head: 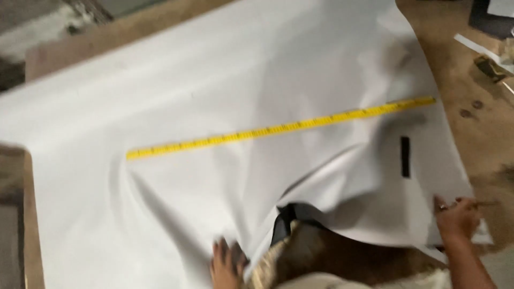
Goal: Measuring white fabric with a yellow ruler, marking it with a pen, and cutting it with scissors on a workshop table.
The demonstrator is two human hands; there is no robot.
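Observation:
A large sheet of white fabric (225,91) lies spread over a brown table (482,128). A yellow measuring tape (278,128) stretches flat across the sheet from left to upper right. A short black bar-shaped object (405,156) rests on the sheet near its right edge. My left hand (226,263) presses flat on the near edge of the fabric, fingers spread, blurred. My right hand (458,217) pinches the fabric's near right corner. Between the hands the fabric edge is lifted and wrinkled, showing a dark underside (284,222).
Bare brown tabletop shows at right, with a white strip (476,48), a small dark object (490,68) and a dark sheet at the top right corner. A grey floor lies beyond the table's far left edge.

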